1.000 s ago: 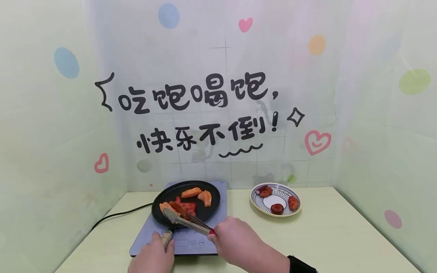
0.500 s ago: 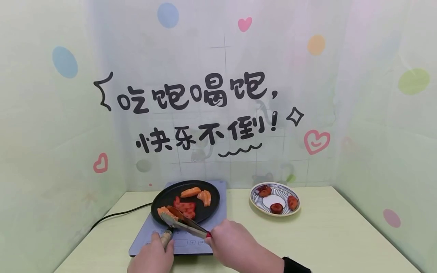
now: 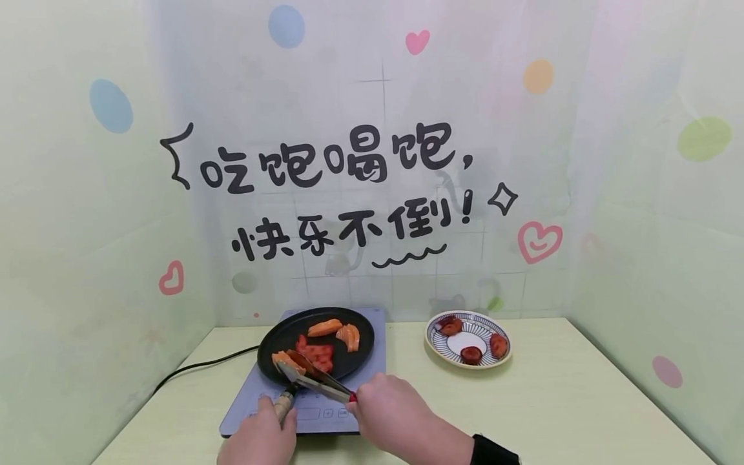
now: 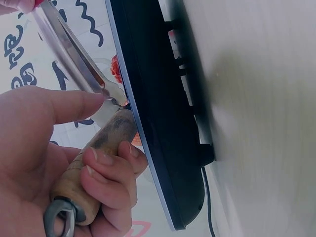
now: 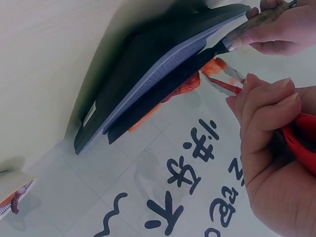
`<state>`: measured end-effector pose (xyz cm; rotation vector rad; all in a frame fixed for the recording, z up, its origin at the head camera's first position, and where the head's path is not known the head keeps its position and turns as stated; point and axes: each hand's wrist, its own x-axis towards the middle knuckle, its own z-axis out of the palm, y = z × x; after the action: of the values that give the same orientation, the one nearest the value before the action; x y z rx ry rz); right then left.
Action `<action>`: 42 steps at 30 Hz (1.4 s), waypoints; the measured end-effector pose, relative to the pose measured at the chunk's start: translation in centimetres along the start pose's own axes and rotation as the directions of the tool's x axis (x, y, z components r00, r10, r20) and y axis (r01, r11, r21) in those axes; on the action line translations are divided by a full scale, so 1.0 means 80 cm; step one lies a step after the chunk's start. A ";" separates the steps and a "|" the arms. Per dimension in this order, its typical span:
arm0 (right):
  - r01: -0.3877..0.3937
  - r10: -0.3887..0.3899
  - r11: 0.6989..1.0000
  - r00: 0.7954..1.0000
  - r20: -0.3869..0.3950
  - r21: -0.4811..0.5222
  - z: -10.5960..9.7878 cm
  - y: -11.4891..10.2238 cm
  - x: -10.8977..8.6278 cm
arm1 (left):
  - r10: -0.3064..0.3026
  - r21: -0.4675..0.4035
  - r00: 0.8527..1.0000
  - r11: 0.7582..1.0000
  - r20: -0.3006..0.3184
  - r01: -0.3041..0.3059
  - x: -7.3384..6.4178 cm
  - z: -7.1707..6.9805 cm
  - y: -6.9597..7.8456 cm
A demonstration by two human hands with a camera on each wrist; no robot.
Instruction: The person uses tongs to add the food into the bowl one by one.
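Note:
My left hand (image 3: 258,436) grips the wooden handle (image 4: 91,170) of a black frying pan (image 3: 279,332), fingers curled round it in the left wrist view. With my right hand (image 3: 395,413) I hold metal tongs (image 3: 322,387) with red grips (image 5: 298,140). The tips of the tongs lie about an orange salmon piece (image 3: 287,360) at the pan's near left; how firmly they pinch it is hard to see. Beside it is a red slab of meat (image 3: 318,355), partly behind the tongs. Two more salmon pieces, one long (image 3: 324,327) and one curved (image 3: 349,336), lie farther back.
Under the pan is a flat induction cooker (image 3: 372,361), its black cord (image 3: 203,365) running left. A patterned plate (image 3: 433,345) with several reddish-brown food pieces stands on the table (image 3: 558,394) to the right. Printed walls (image 3: 372,97) enclose the back and sides.
My right hand and the tongs have shifted slightly left and nearer. The salmon piece between the tips has moved a little nearer, and more of the red slab shows. The left hand stays put.

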<state>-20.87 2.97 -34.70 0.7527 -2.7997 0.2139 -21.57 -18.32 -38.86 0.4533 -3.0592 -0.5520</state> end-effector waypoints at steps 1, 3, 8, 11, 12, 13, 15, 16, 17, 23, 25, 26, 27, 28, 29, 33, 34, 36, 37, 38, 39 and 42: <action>0.000 0.000 1.000 1.000 0.002 0.002 0.000 0.000 0.000 | 0.000 0.000 1.000 1.000 0.001 0.000 0.000 0.000 0.000; 0.002 -0.002 1.000 1.000 0.000 0.001 0.000 0.000 -0.001 | 0.000 0.001 1.000 1.000 0.004 0.000 0.001 0.000 0.000; -0.005 0.005 1.000 1.000 0.000 0.002 0.001 0.000 -0.001 | -0.007 0.002 1.000 1.000 0.008 0.007 0.002 0.000 0.000; -0.014 0.014 1.000 1.000 0.015 0.001 0.001 -0.001 0.001 | -0.007 0.003 1.000 1.000 0.010 0.007 0.002 0.001 0.000; -0.015 0.015 1.000 1.000 0.020 -0.001 0.001 -0.001 0.001 | -0.007 0.004 1.000 1.000 0.012 0.007 0.002 0.001 0.000; -0.014 0.014 1.000 1.000 0.023 -0.004 0.002 -0.001 0.001 | -0.009 0.003 1.000 1.000 0.013 0.009 0.002 0.001 0.000; -0.012 0.012 1.000 1.000 0.022 -0.012 0.002 -0.002 0.002 | -0.010 0.003 1.000 1.000 0.013 0.010 0.002 0.001 -0.001; -0.012 0.012 1.000 1.000 0.023 -0.012 0.002 -0.002 0.002 | -0.009 0.003 1.000 1.000 0.013 0.009 0.003 0.002 -0.001; -0.011 0.011 1.000 1.000 0.022 -0.015 0.002 -0.002 0.002 | -0.007 0.002 1.000 1.000 0.013 0.007 0.003 0.002 -0.001; -0.018 0.018 0.999 1.000 0.011 -0.027 0.000 -0.003 0.001 | 0.004 -0.006 1.000 1.000 0.003 -0.004 0.002 0.002 -0.003; -0.024 0.024 0.999 1.000 -0.007 -0.034 -0.002 -0.002 0.000 | 0.002 -0.008 1.000 1.000 0.000 -0.002 0.003 0.003 -0.003; -0.026 0.025 0.999 1.000 -0.018 -0.038 -0.003 -0.001 0.000 | 0.001 -0.008 1.000 1.000 -0.001 -0.001 0.003 0.003 -0.002; -0.032 0.031 0.999 0.999 -0.027 -0.034 -0.004 0.000 -0.001 | 0.001 -0.008 1.000 1.000 -0.004 -0.001 0.003 0.003 -0.002; -0.037 0.036 0.999 0.999 -0.035 -0.027 -0.004 0.001 -0.001 | 0.001 -0.006 1.000 1.000 -0.006 -0.001 0.003 0.004 -0.002; -0.042 0.041 0.999 0.998 -0.041 -0.014 -0.005 0.003 -0.002 | 0.000 -0.005 1.000 1.000 -0.008 0.000 0.002 0.004 -0.002; -0.067 0.069 0.997 0.997 -0.046 0.044 -0.007 0.011 -0.004 | -0.001 -0.001 1.000 1.000 -0.010 0.001 0.001 0.004 -0.001; -0.074 0.077 0.996 0.996 -0.043 0.057 -0.007 0.013 -0.005 | -0.002 -0.001 1.000 1.000 -0.008 0.002 0.001 0.004 -0.001; -0.088 0.091 0.993 0.995 -0.036 0.074 -0.006 0.018 -0.006 | -0.004 0.000 1.000 1.000 -0.003 0.004 0.000 0.003 0.000; -0.096 0.098 0.992 0.995 -0.034 0.080 -0.006 0.020 -0.007 | -0.005 0.001 1.000 1.000 -0.001 0.005 0.000 0.002 0.000; -0.102 0.105 0.991 0.994 -0.029 0.090 -0.005 0.022 -0.007 | -0.003 0.003 1.000 1.000 -0.001 0.003 -0.001 0.002 0.000; -0.110 0.113 0.989 0.993 -0.025 0.102 -0.005 0.024 -0.008 | -0.003 0.004 1.000 1.000 0.000 0.003 -0.001 0.001 0.000; -0.121 0.126 0.983 0.992 -0.026 0.136 -0.004 0.031 -0.011 | -0.002 0.007 1.000 1.000 0.002 0.002 -0.002 0.000 0.001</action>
<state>-21.35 5.58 -34.84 0.5971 -2.8235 0.4368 -21.42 -18.23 -38.82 0.4563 -3.0639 -0.5417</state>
